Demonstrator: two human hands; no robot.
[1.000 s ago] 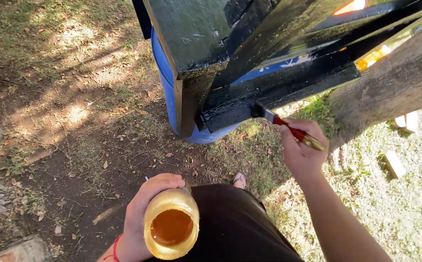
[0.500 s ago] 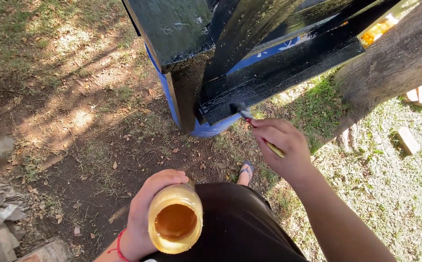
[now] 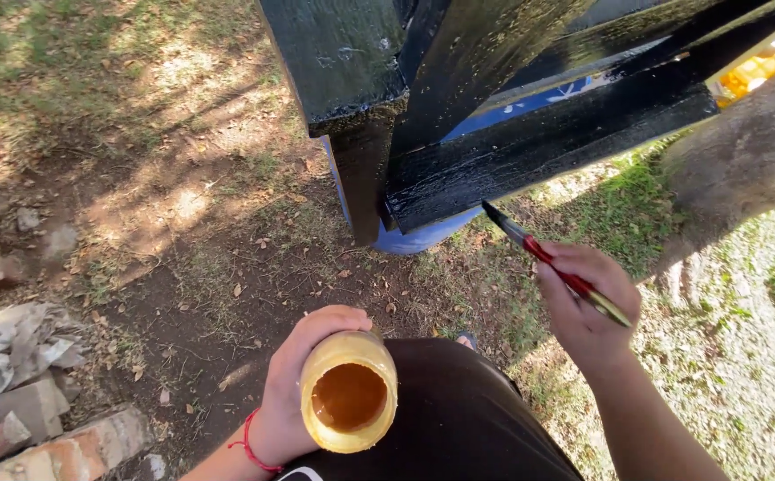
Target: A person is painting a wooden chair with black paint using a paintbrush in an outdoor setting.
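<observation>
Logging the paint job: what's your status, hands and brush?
Left hand grips open yellow container. Right hand holds brush, bristle tip at black beam lower edge. Nothing between.

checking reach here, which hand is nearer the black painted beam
Right. The right hand holds a paintbrush just below the black painted beam; the left hand holds a yellow container lower down.

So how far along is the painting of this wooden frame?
The beams already look coated in glossy wet black. The right hand holds a brush just below the lower beam's edge; the left hand holds the open jar. What remains unpainted elsewhere isn't visible.
</observation>
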